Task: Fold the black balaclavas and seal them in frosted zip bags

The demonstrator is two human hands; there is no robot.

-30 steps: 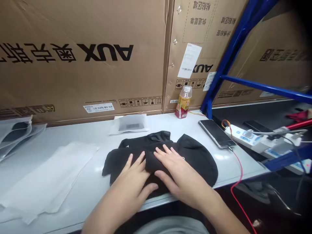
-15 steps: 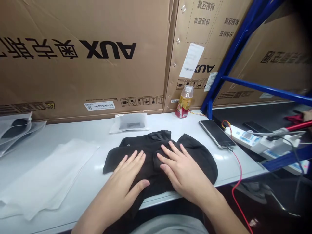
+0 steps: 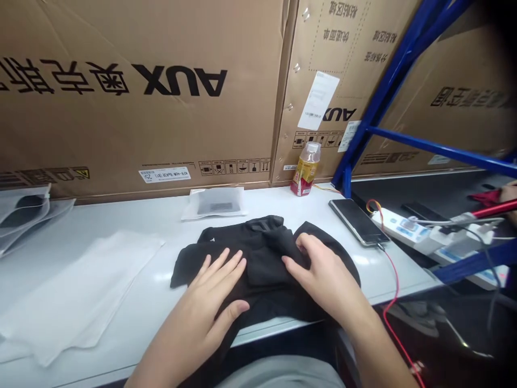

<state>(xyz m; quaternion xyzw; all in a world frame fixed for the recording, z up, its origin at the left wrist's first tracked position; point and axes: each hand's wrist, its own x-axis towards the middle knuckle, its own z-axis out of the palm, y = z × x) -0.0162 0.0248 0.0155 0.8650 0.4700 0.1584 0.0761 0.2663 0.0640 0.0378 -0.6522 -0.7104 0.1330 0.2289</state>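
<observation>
A black garment [image 3: 269, 267] lies partly folded at the front of the white table, some of it hanging over the edge. Its exact kind is unclear. My left hand [image 3: 212, 302] rests flat on its left part, fingers stretched out and thumb apart. On the right side of the cloth, my right hand [image 3: 327, 275] has its fingers curled around a fold, thumb toward the middle. The fingertips are partly hidden in the fabric. Behind the garment lies a frosted zip bag [image 3: 216, 203] with something dark inside.
White frosted bags [image 3: 84, 291] lie at left, with more bags [image 3: 30, 215] behind. Large cartons [image 3: 141, 134] line the back. A drink bottle [image 3: 306, 170], a charging phone [image 3: 358, 222], a blue rack post [image 3: 374, 102] and power strips [image 3: 407, 226] stand at right. Another person's hand [image 3: 509, 194] shows far right.
My right hand has gone from lying flat with spread fingers to curling into the cloth, moving slightly right. Fabric under it is now bunched into a fold. My left hand stays nearly still.
</observation>
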